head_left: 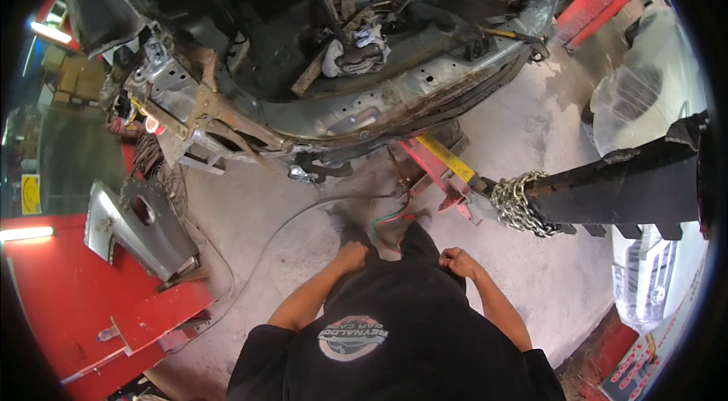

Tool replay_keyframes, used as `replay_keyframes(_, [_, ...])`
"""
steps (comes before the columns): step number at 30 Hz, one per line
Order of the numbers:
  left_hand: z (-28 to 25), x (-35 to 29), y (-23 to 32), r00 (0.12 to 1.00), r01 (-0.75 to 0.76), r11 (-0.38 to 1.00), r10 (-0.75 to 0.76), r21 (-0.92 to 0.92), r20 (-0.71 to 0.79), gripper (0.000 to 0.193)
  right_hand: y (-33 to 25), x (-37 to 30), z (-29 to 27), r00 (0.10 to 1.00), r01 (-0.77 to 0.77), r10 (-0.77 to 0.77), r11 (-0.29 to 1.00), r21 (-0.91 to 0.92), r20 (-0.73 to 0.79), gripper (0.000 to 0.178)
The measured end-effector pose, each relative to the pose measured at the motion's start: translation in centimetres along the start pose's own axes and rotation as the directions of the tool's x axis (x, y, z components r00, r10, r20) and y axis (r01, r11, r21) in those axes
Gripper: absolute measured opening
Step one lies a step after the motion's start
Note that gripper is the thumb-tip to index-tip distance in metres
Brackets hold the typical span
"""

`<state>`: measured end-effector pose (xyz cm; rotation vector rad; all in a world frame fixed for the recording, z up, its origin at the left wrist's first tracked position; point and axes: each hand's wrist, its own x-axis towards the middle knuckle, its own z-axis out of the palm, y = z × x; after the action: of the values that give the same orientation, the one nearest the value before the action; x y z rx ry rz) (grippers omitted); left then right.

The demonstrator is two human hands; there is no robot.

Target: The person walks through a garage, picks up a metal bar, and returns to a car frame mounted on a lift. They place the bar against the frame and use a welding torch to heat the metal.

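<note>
Head view: left hand (pixel 352 257) and right hand (pixel 461 262) curl their fingers beside the black trousers (pixel 419 247); whether they grip cloth, I cannot tell. Ahead stands the stripped car body (pixel 402 92).

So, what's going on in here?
A person stands facing a stripped car body. Their left hand and right hand are curled by the thighs, with nothing visible in either. A rag lies among clutter inside the body. To the right, a chain wraps a black beam; a loose grey panel sits to the left.
</note>
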<state>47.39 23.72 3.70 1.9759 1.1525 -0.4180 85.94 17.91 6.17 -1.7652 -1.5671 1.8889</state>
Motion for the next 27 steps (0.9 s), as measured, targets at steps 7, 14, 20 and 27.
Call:
replay_keyframes(7, [1.2,-2.0,-3.3,0.998,0.048,0.936,-0.057,-0.349,-0.015,0.02,-1.7,3.2,4.6,0.997,-0.017,0.007,0.992,-0.121,-0.081,0.021])
replay_keyframes(14, [-0.5,-4.8,-9.5,0.998,-0.06,0.865,0.063,-0.498,-0.011,0.024,-9.0,2.7,7.8,0.998,-0.01,0.003,0.994,0.112,0.059,0.02])
replay_keyframes(20, [-1.1,-6.8,-11.2,0.989,-0.138,0.881,0.143,-0.452,-0.024,0.027,-9.4,2.7,11.7,0.997,0.051,-0.046,0.994,0.098,-0.058,0.02])
replay_keyframes(27, [-1.8,-5.6,-10.4,0.983,-0.162,0.936,0.181,-0.314,0.034,0.025,-11.5,-0.1,10.3,0.997,-0.034,0.035,0.999,0.02,-0.073,0.021])
